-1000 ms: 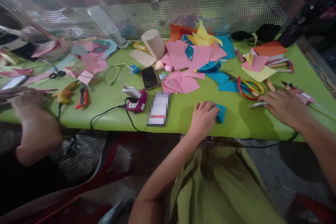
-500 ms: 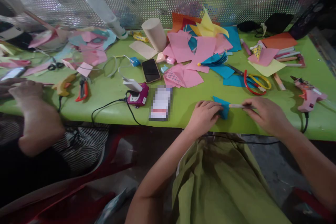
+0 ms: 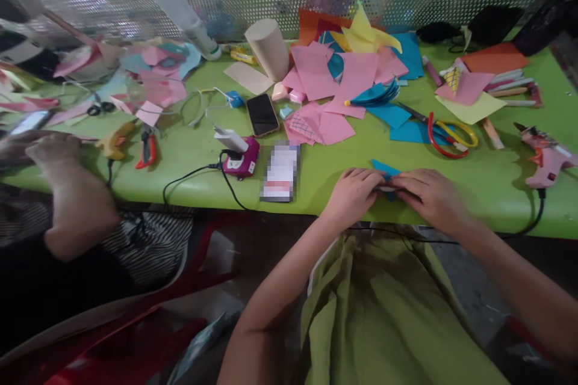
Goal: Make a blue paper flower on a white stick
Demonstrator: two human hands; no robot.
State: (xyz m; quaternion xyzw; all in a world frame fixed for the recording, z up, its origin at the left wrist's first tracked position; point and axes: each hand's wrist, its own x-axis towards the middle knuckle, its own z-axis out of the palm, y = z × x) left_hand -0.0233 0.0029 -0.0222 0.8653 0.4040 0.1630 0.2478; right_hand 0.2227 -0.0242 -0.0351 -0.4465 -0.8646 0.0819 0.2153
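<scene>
At the table's front edge, my left hand [image 3: 354, 195] is closed on a small piece of blue paper [image 3: 383, 167]. Its upper corner pokes out above the fingers. My right hand [image 3: 433, 195] meets it from the other side, fingertips closed at the paper. Between the two hands a short stretch of a slim pale stick [image 3: 386, 188] shows, lying level against the paper. Fingers hide most of both. Beyond my hands are scissors [image 3: 451, 135] with red and yellow handles and more blue paper sheets [image 3: 409, 131].
To the right lies a pink glue gun [image 3: 544, 162]. Left of my hands are a phone [image 3: 280, 174], a dark-screened phone [image 3: 262, 114] and a purple power adapter [image 3: 244, 159] with cords. Pink paper [image 3: 316, 75] lies behind. A co-worker's hand [image 3: 56, 156] rests far left.
My right hand has moved left, up against my left hand and the blue paper. The stick, seen at length before, is now mostly covered. The view has shifted slightly.
</scene>
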